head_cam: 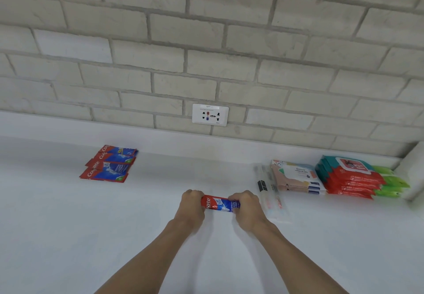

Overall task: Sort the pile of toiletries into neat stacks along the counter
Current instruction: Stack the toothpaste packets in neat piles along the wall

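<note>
Wall socket (210, 114): a white plate set low in the pale brick wall (206, 41), just above the back edge of the counter. I place everything else from it.
Counter (91, 236): white, running left to right under the socket.
Held toothpaste box (220, 204): red and blue, lying lengthways left to right, straight below the socket and well toward the near side of the counter. I cannot tell whether it rests on the surface or sits just above it.
Left hand (192, 204): below the socket and a touch left, fingers curled over the red end of the box, grasping it.
Right hand (246, 206): below the socket and a little right, fingers wrapped round the blue end of the same box.
Toothpaste stack (107, 164): several matching boxes, down and well left of the socket, overlapping in a stepped pile near the back of the counter.
Toothbrush packs (269, 192): clear sleeves, down and right of the socket, just beside the right hand.
Pale wipes packs (296, 177): stacked, further right of the socket, just beside the toothbrush packs.
Red and teal wipes packs (348, 179): a taller stack, further right again.
Green packs (392, 181): farthest right of the socket, against the red stack.
</note>
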The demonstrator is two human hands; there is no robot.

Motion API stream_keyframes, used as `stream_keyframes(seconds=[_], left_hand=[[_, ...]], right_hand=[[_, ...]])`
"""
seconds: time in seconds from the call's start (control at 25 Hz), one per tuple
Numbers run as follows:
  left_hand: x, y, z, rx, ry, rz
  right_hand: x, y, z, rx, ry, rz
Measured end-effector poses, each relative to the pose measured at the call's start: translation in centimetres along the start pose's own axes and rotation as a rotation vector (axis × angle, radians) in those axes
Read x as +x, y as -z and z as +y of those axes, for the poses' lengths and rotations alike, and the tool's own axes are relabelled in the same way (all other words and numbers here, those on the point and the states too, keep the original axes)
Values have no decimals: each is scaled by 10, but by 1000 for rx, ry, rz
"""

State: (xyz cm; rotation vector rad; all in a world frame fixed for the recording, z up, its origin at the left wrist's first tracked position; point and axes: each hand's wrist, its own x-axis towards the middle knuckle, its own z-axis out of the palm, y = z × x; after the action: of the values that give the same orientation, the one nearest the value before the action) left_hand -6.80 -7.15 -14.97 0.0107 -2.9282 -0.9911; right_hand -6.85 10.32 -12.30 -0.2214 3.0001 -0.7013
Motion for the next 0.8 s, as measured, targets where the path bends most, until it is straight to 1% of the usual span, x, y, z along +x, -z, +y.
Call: stream_keyframes(seconds=[0.4,0.8], left_hand=[[-8,54,-71,9,67,101],[-14,121,-152,75,149,130]], right_hand=[[15,-41,-70,31,123,-52],[39,-91,-151,71,209,-90]])
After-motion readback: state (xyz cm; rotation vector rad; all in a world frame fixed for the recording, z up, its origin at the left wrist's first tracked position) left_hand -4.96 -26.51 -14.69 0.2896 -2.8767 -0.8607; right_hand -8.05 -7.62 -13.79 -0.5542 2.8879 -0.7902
